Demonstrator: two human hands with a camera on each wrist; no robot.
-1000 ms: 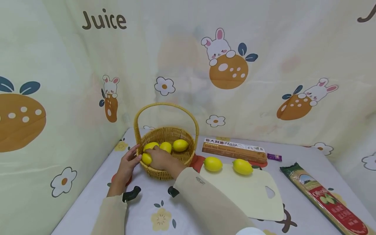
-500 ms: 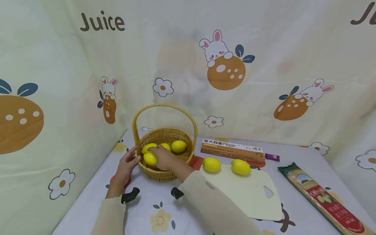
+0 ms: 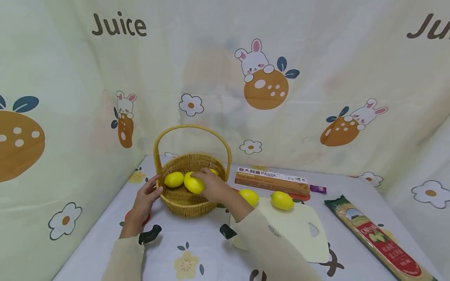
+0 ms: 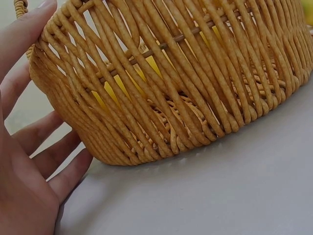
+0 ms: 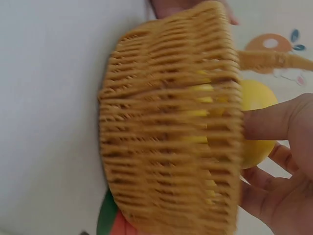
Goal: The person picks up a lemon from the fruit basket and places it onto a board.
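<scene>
My right hand grips a yellow lemon inside the wicker basket. In the right wrist view the thumb lies on this lemon near the rim, with the fingers on its other side. Another lemon rests at the basket's left, and a third is partly hidden behind my right hand. My left hand holds the basket's left side. In the left wrist view its thumb reaches the rim and its fingers lie against the outer wicker wall.
Right of the basket, two lemons lie on a cream cutting board. Behind the board are a pasta box and a small purple packet. A long pasta bag lies at the right. The basket's tall handle arches above it.
My right hand has moved rightward within the basket, carrying the lemon from the left side toward the middle. The left hand stays at the basket's left side. The head view has shifted slightly.
</scene>
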